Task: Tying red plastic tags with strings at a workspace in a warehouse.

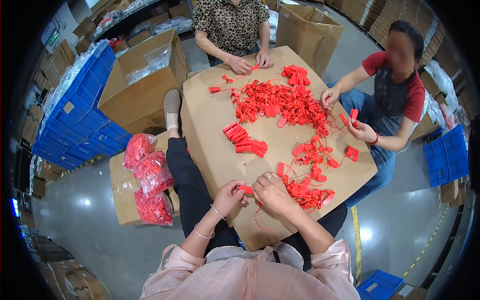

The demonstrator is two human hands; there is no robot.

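A small red plastic piece [245, 189] is pinched in my left hand [230, 196], just above the near part of the cardboard tabletop [220, 172]. My right hand [273, 193] closes at the piece's other end, its fingertips partly hidden. From beneath this hand a thin red cord [257, 220] trails toward the near edge. Right beside it lies a small heap of corded red pieces [307, 195]. Farther off are a neat row of red pieces [245, 140] and a large tangled pile of red cords and pieces [280, 102].
Across the table a person in a leopard-print shirt [230, 22] handles a red piece; another in red sleeves [395, 100] works at the right. Bags of red pieces [152, 175] lie on a carton at left, near blue crates [75, 115] and an open carton [145, 85].
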